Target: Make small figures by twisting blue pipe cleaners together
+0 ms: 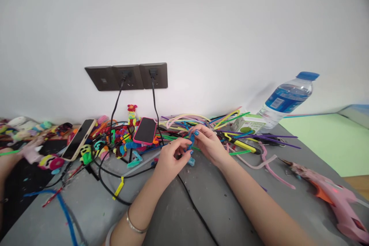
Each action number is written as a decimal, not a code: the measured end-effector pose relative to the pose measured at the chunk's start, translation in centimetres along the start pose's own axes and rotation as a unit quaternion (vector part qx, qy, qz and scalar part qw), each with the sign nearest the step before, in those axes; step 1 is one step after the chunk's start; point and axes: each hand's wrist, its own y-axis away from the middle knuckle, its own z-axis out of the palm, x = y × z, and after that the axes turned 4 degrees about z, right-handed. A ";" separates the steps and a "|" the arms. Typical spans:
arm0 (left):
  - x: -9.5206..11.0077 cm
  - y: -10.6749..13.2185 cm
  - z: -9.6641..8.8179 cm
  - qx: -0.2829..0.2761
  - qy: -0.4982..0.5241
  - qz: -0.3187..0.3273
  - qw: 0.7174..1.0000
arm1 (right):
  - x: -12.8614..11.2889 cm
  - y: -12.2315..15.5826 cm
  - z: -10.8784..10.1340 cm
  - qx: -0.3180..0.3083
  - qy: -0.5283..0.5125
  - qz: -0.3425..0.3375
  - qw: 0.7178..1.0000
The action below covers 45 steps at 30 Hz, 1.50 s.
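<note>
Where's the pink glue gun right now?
In the head view the pink glue gun lies on the grey table at the far right, beyond the right hand, nozzle pointing toward the pink pipe cleaner beside it.

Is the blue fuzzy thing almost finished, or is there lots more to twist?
Some looks done: small finished colourful pipe-cleaner figures stand by the pink-cased phone. In hand: the left hand and right hand pinch a small, partly bent blue pipe-cleaner piece; its final shape is unclear. Left: a pile of loose unbent coloured pipe cleaners and the pink glue gun, lying untouched.
</note>
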 end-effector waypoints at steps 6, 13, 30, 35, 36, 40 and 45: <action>-0.2 0.1 0.2 -0.014 -0.018 0.025 0.999 | 0.1 -0.2 -0.2 0.024 -0.007 -0.002 1.000; -0.1 -0.2 0.1 0.009 0.015 0.005 1.000 | 0.2 -0.5 -0.4 0.027 -0.025 -0.012 0.999; -0.4 0.0 0.2 -0.008 0.005 0.066 0.998 | 0.0 -0.2 -0.2 0.010 -0.021 0.000 1.000; -0.3 0.0 0.0 0.009 -0.034 0.068 0.997 | 0.0 -0.3 -0.3 0.008 -0.046 -0.001 0.999; -0.2 0.0 0.0 0.013 -0.043 0.064 0.997 | 0.0 -0.3 -0.3 0.008 -0.046 -0.001 0.999; 0.0 0.1 0.0 0.005 -0.049 0.069 0.996 | -0.1 -0.2 -0.2 0.000 -0.037 0.011 0.999; 0.0 0.0 -0.2 0.000 -0.028 0.095 0.995 | 0.1 -0.2 -0.1 -0.024 -0.043 0.018 0.999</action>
